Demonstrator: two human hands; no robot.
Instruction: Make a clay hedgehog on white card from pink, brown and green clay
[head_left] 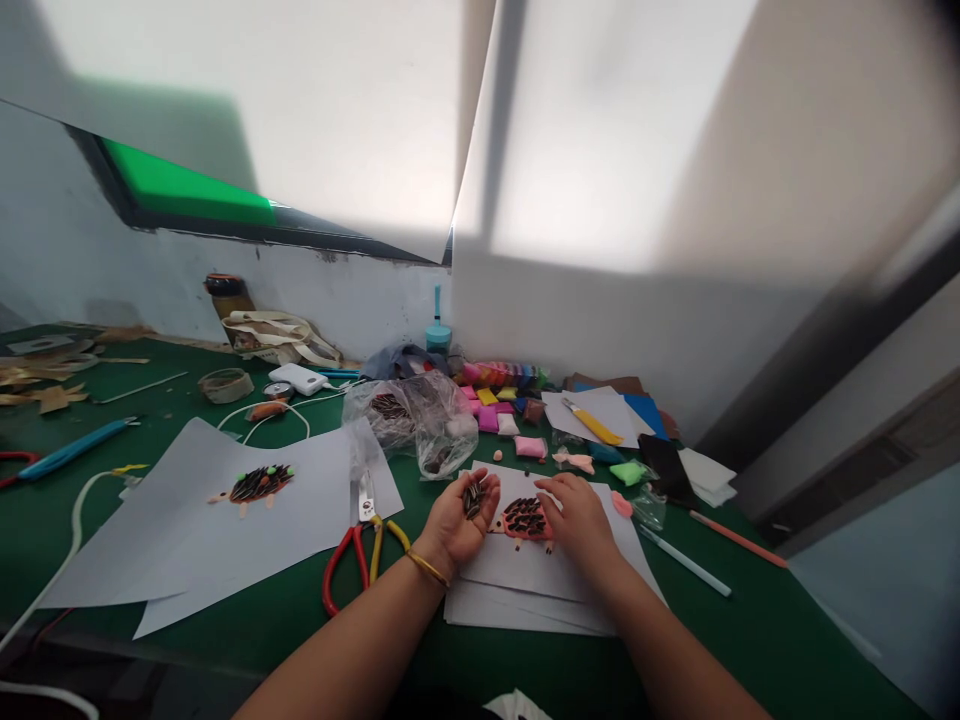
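above green table [750, 630], my half-spread left hand [454, 525] cups slender seeds [472, 498]; from here i cannot tell if my right hand [580, 520], by bristly hedgehog [523, 519], pinches.

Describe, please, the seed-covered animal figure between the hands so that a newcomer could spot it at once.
On the dark green table, find the white paper stack by both hands. There, between the left hand cupping dark seeds and the right hand, lies the figure. Its pinkish-red edging distinguishes it from the figure further left bearing bright green pieces.
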